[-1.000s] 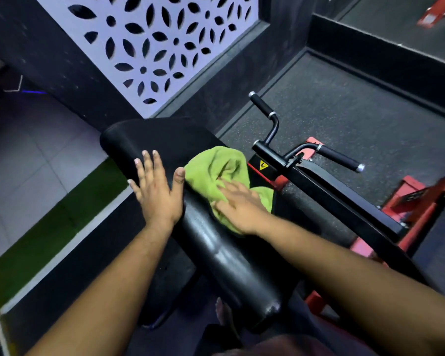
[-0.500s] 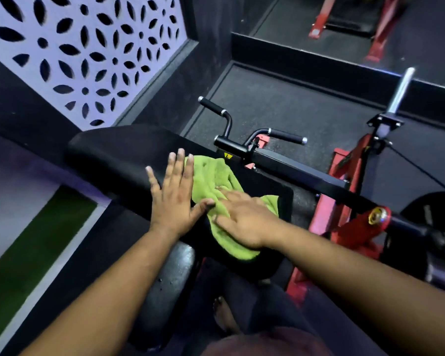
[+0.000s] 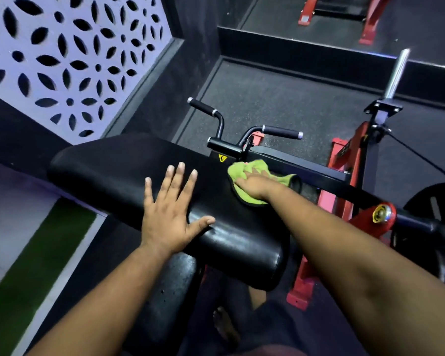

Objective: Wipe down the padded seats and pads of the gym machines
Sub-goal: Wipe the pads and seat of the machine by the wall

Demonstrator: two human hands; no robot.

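Left hand flat on pad; right hand presses cloth

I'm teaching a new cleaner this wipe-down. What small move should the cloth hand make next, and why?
Probably sweep the green cloth back toward the left hand. The right hand presses it at the black pad's far right edge, so the broad middle lies unwiped beside the braced left palm.

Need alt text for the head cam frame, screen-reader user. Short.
Seen from above, a person's right hand presses a green cloth onto the far right edge of a black padded gym pad, while the left hand lies flat on the pad with fingers spread. Behind the pad are two black handles and a red machine frame on dark rubber flooring.
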